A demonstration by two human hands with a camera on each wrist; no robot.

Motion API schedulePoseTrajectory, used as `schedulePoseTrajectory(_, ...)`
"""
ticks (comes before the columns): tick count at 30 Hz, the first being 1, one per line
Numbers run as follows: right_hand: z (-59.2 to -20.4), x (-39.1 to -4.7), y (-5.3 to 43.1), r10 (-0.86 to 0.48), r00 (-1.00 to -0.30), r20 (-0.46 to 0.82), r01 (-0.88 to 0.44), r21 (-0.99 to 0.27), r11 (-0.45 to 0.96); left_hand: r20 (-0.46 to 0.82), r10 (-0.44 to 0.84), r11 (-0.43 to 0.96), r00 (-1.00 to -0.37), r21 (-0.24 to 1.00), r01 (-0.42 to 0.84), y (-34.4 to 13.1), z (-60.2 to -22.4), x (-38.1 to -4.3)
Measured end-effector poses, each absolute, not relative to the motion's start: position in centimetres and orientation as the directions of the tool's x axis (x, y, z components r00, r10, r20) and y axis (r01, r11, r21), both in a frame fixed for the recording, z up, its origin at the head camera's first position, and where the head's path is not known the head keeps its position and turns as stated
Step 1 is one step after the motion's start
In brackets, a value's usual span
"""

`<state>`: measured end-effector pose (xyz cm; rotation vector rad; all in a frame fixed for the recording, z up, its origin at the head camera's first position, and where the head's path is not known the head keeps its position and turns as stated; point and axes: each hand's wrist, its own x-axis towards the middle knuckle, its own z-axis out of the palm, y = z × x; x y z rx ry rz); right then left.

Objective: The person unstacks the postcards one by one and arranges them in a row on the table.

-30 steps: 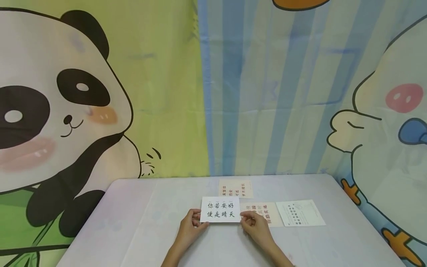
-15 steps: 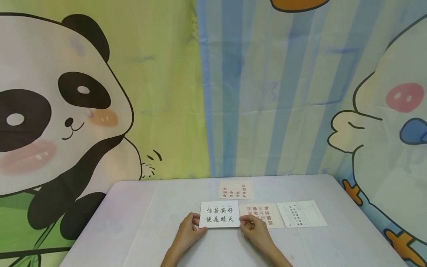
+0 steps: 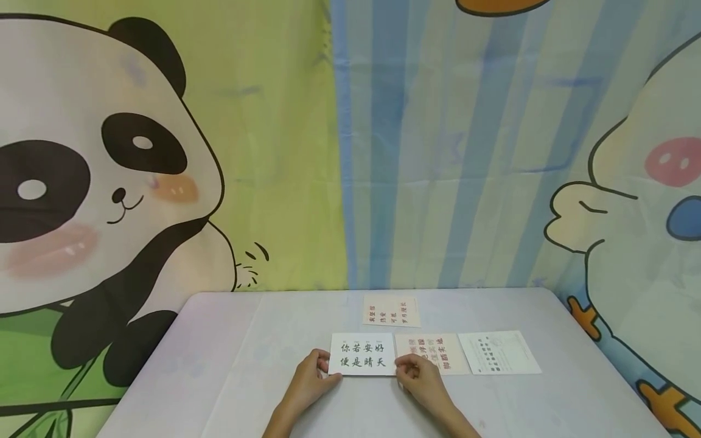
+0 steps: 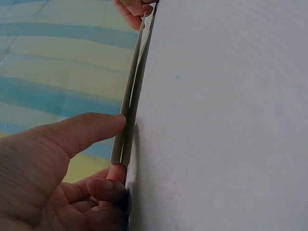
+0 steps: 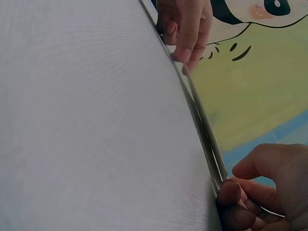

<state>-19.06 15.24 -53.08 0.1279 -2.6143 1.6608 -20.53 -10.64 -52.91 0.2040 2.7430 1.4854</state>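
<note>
Between both hands is a small stack of white cards [image 3: 362, 354], its top one bearing two lines of dark Chinese characters. From the left wrist view, the stack [image 4: 130, 96] shows edge-on as thin layers with a narrow gap, close over the table. My left hand [image 3: 308, 378] grips the left end, thumb on top and fingers at the edge. At the opposite end, my right hand [image 3: 423, 380] has curled fingers at the edge. In the right wrist view, the right thumb is right at the stack's corner, with fingertips [image 5: 230, 192] below it.
A peach card with red characters [image 3: 453, 353] lies just right of the stack, partly behind my right hand. Beside it is a whitish printed card [image 3: 499, 353]. Another peach card [image 3: 391, 311] lies farther back on the pale table [image 3: 241, 340]. A cartoon-printed curtain [image 3: 285, 146] hangs behind.
Both hands have brought the stack down and slightly toward me, uncovering the lower part of the back peach card. Their hold looks the same. The view has shifted slightly.
</note>
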Motion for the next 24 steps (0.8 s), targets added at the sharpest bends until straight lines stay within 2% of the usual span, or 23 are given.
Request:
schedulePoseTrajectory(16,-53.11,-19.14,15.55,-0.037,-0.995,0.09,-0.098,-0.893,0.438,0.061,0.145,0.556,-0.987,0.82,0.133,-10.61,-52.62,-20.39)
schedulePoseTrajectory(24,-53.19,-19.15,15.56,-0.035,-0.995,0.092,-0.098,-0.896,0.432,0.045,0.122,0.558,-0.991,0.823,0.106,-10.61,-52.28,-19.99)
